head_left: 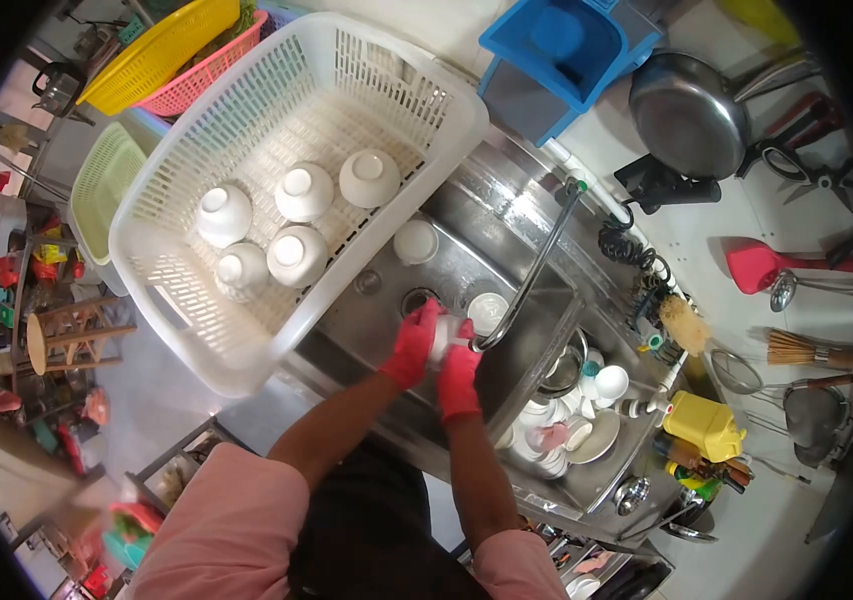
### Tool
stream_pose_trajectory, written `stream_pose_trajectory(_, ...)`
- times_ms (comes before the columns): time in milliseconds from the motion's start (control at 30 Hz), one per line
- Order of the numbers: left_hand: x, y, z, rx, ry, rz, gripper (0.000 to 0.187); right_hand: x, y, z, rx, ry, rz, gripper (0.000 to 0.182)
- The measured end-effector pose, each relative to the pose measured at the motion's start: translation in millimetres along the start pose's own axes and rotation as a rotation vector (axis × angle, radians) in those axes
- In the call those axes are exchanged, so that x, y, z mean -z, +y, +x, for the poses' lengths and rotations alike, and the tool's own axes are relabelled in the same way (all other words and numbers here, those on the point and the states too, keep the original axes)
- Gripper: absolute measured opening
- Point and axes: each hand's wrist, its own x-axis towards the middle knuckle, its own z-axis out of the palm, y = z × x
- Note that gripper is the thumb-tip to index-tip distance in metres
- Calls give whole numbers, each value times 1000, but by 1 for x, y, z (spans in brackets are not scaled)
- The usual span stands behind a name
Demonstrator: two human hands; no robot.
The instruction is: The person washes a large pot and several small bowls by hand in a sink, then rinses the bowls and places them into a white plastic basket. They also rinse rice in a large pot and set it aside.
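Note:
Both hands wear red gloves and hold one white bowl [445, 340] between them, in the metal sink under the end of the bent faucet [536, 270]. My left hand [412, 347] is closed on the bowl's left side. Against its right side, my right hand [460, 370] is closed too. Two more white bowls, one upper left [415, 242] and one just right of the hands [487, 313], rest in the same basin. Several white bowls stand upside down in the large white basket [296, 330] at the upper left.
The right basin [626, 470] holds several dishes and a pink cloth. A blue container [556, 50], a pan [689, 115] and a yellow jug [703, 425] line the wall side. A wooden stool [39, 343] stands at the left.

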Motion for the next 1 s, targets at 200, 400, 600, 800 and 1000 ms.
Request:
stream_pose_trajectory(200,41,20,-22,139,-289,392,61,28,9,18,-506,-495,459,40)
stream_pose_trajectory(400,36,69,-73,-491,13,1025,83,37,58,60,-201,-295,-732,42)
stream_pose_trajectory(600,-31,207,-163,-716,119,1166,94,93,113,172,298,-103,-859,40)
stream_pose_trajectory(800,13,318,-168,-828,277,942,92,94,155,233,127,-126,-115,38)
stream_pose_trajectory(1000,191,356,-94,-238,67,1095,84,104,142,242,181,-113,-1329,28)
